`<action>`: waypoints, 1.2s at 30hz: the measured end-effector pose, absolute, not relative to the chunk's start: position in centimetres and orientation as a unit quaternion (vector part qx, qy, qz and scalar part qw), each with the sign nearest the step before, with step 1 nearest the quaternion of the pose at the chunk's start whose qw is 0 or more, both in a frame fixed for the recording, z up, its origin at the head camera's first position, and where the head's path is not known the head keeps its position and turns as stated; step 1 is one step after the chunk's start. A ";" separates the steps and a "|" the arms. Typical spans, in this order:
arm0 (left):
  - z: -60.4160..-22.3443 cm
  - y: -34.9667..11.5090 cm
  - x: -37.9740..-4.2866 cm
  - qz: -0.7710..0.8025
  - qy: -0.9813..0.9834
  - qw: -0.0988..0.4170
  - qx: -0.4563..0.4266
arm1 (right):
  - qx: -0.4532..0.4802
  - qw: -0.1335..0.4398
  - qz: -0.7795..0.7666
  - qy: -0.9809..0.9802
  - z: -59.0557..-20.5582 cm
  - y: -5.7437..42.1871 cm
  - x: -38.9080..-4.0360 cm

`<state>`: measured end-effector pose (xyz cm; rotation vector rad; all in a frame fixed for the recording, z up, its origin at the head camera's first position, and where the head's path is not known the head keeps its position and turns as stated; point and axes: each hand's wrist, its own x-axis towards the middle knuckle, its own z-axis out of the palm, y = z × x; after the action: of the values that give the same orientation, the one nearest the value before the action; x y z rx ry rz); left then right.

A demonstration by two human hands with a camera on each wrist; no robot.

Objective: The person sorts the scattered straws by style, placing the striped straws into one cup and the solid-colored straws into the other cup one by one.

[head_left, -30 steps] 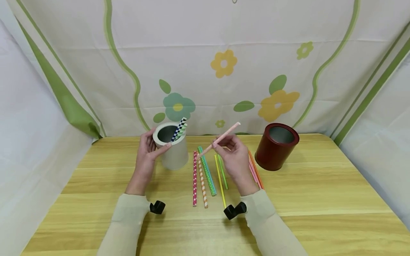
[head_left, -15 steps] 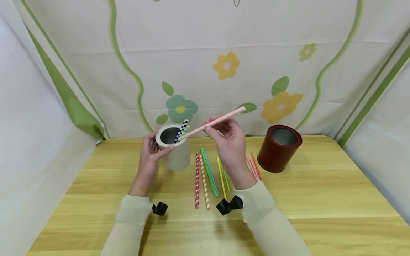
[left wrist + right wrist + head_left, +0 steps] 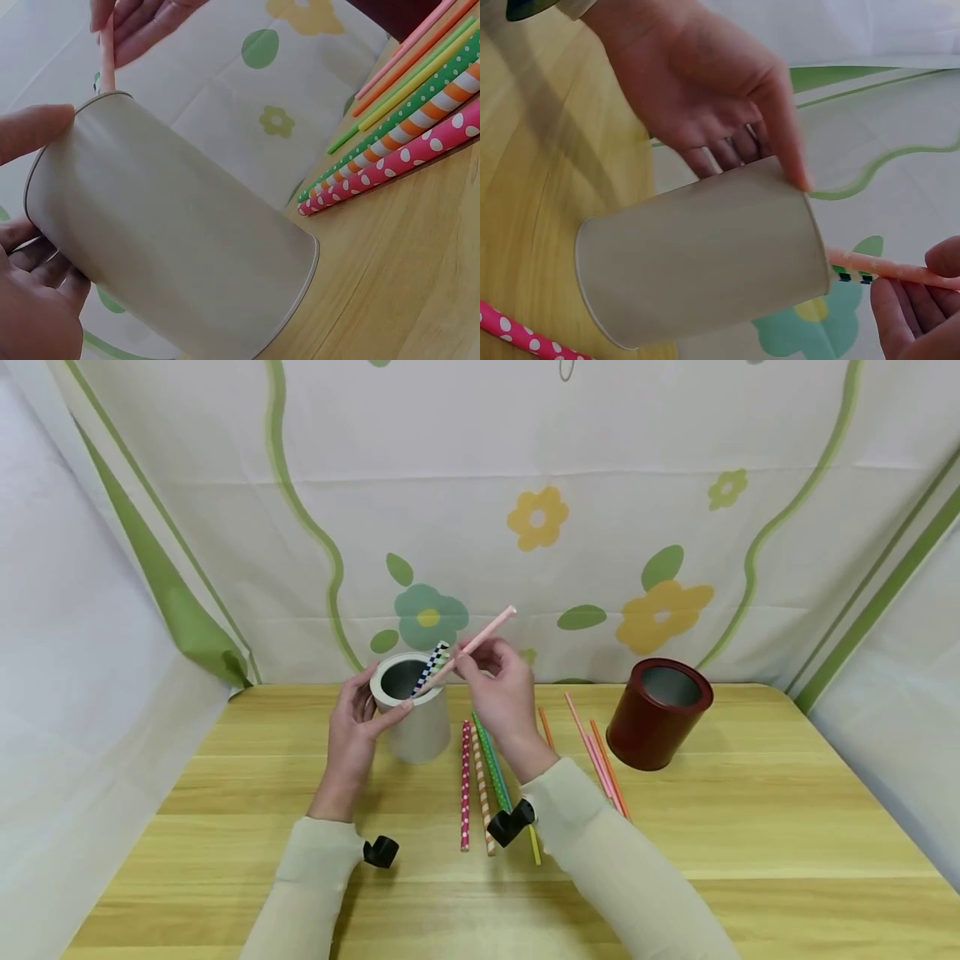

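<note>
My left hand (image 3: 356,727) grips a white can (image 3: 418,731) around its upper side, thumb at the rim. A black-and-white checked straw (image 3: 431,667) and a green-striped one lean inside the can. Between thumb and fingers, my right hand (image 3: 504,693) pinches a pale pink straw (image 3: 491,628) near its middle. The straw slants down to the left, its lower end at the can's mouth. In the left wrist view, the can's rim hides the lower end of the pink straw (image 3: 107,56). The right wrist view shows the straw (image 3: 855,260) entering behind the rim.
Right of the white can lie a magenta dotted straw (image 3: 465,785), an orange-striped straw (image 3: 482,789) and a green dotted straw (image 3: 492,760). Pink and orange straws (image 3: 592,752) lie farther right, beside a dark red can (image 3: 656,718). A flowered curtain (image 3: 480,527) hangs behind the table.
My right hand has moved left and up with the pink straw, bringing its lower end from above the table straws to the white can's mouth. My left hand stays on the can.
</note>
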<state>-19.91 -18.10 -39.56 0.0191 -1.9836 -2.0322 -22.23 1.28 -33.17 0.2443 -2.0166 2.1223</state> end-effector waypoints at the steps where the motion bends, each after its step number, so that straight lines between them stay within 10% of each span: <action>1: -39.5 -18.1 -19.9 -0.705 -0.692 0.153 0.006 | 0.079 0.100 0.711 -0.692 -33.3 1.2 -22.3; 36: -39.7 -18.2 -19.8 -0.691 -0.705 0.157 0.009 | 0.144 0.075 0.580 -0.798 -34.0 0.2 -22.4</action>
<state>-19.84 -18.16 -39.72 0.0265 -2.0183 -1.9793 -22.39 0.18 -33.98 0.4324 -2.3936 1.7406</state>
